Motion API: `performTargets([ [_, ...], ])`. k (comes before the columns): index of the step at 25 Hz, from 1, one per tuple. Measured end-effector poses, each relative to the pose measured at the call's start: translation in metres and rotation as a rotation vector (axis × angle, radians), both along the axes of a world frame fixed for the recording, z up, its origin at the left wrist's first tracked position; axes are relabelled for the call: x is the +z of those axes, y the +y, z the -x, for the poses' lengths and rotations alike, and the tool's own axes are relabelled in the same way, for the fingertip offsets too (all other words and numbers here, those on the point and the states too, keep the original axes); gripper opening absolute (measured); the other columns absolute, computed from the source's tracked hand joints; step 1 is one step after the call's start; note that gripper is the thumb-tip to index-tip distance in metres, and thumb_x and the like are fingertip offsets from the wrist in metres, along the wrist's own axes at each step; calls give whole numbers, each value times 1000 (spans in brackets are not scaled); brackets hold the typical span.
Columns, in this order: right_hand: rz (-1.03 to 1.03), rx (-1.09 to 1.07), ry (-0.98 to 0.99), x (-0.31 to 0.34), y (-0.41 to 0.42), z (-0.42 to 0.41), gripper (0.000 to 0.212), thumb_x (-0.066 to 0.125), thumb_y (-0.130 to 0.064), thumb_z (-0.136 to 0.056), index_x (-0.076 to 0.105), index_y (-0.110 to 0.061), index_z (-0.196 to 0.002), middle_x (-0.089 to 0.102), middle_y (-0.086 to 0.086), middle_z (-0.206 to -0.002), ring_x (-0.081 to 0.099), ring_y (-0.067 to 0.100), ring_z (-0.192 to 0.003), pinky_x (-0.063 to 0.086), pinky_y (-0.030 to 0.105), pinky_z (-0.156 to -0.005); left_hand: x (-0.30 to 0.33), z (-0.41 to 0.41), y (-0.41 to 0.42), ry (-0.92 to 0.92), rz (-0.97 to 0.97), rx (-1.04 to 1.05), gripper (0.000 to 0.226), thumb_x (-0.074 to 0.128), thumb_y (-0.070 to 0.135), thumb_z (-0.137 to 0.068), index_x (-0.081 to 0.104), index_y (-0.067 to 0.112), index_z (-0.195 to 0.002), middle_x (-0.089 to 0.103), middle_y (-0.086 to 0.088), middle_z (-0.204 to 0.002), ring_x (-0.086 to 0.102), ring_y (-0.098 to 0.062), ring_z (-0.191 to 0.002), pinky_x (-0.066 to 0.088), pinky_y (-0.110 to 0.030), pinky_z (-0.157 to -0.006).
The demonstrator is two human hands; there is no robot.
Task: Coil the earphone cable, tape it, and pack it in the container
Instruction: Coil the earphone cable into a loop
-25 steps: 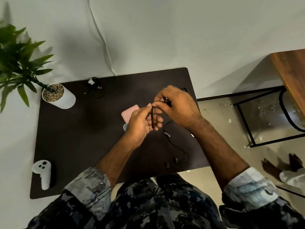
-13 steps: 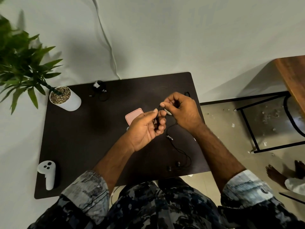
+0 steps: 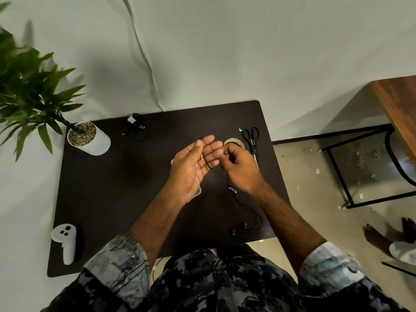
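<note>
The person's left hand [image 3: 193, 164] is held palm-up above the dark table [image 3: 108, 194], fingers straight and spread only a little, thumb lying alongside. A few black loops of the earphone cable [image 3: 206, 157] are wound around those straight fingers, with a small metal piece showing against the palm side. The right hand [image 3: 238, 165] sits just beside it, its fingers curled in and pinching the cable near the left fingertips. From under the right hand the rest of the cable trails down across the table, past a small inline piece, and curves round to the two earbuds [image 3: 238, 228] lying near the table's near edge.

Under the left wrist, the corner of a clear container [image 3: 198, 192] peeks out, mostly hidden. Beyond the right hand lies a roll of tape [image 3: 234, 141], and just beside it a pair of black scissors [image 3: 252, 137]. Another small tangle of black cable [image 3: 136, 128] rests at the far edge. A white pot with a leafy plant [image 3: 89, 138] stands at the far left corner, and a white controller [image 3: 65, 242] lies at the near left.

The wall behind is plain and pale, with a thin cord [image 3: 144, 57] running down it. To the right stands a wooden-topped desk [image 3: 398, 104] on a black frame, and the floor there is littered with small scraps. Someone's bare feet [image 3: 387, 233] show at the right edge.
</note>
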State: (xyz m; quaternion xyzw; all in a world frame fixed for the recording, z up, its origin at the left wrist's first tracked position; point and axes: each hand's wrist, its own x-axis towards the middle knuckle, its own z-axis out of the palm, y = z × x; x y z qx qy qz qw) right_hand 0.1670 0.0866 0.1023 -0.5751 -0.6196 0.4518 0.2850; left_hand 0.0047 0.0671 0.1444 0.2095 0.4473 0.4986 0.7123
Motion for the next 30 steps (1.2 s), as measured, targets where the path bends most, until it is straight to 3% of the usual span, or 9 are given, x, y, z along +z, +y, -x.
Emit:
performTargets([
  [4,81,-193,331,18,10,3,19,58,-21,-108,69,-8,-98,55,1,-68,48,12,-54,41,22,-46,-1,-1,-4,83,147,-104,41,39,39,-110,67,11,-97,54,0,-67,50,-15,-61,40,-28,-58],
  [6,96,-190,444,29,16,-4,23,56,-23,-109,68,-5,-98,51,4,-67,44,12,-51,36,22,-45,-1,-2,-8,96,152,-97,43,39,40,-110,70,10,-103,58,0,-66,53,-13,-58,43,-26,-57],
  [9,105,-124,503,38,14,-11,41,53,-31,-110,64,-15,-74,42,3,-57,33,10,-45,27,22,-44,1,-1,-5,9,172,28,48,39,44,-109,73,11,-112,74,-2,-78,69,-13,-68,54,-23,-61],
  [13,111,-70,425,37,9,-11,52,56,-35,-108,61,-10,-62,42,5,-51,33,11,-44,29,23,-45,-1,7,2,-30,224,190,35,49,38,-107,74,13,-113,79,-3,-96,76,-12,-83,62,-26,-75],
  [16,119,17,221,25,13,-7,40,63,-34,-104,68,-4,-79,56,16,-64,47,14,-53,40,27,-51,2,9,1,-34,209,144,29,49,22,-108,71,11,-123,77,-2,-91,73,-12,-79,61,-27,-74],
  [20,107,116,-57,9,15,-3,12,62,-31,-104,68,-21,-101,65,-3,-63,59,6,-54,52,30,-57,-1,5,1,-56,244,107,23,46,11,-105,67,10,-115,65,-2,-76,62,-13,-65,53,-28,-62],
  [24,72,123,-116,3,15,-3,8,60,-27,-105,67,-25,-106,72,-1,-78,70,18,-72,60,37,-74,-3,3,0,-58,238,66,33,40,32,-110,62,14,-95,43,2,-67,39,-11,-56,37,-27,-55],
  [28,127,107,-67,-2,13,-5,10,61,-17,-105,66,-19,-113,74,-2,-82,70,13,-67,63,32,-64,-2,4,-2,-9,122,101,36,39,33,-111,70,15,-110,70,1,-85,70,-14,-81,57,-33,-81],
  [30,187,49,-46,-6,12,-4,12,62,-11,-104,68,-12,-115,73,0,-82,68,4,-61,61,26,-62,-2,3,-1,-27,114,146,34,43,32,-110,70,14,-117,69,3,-82,67,-10,-76,56,-28,-77],
])
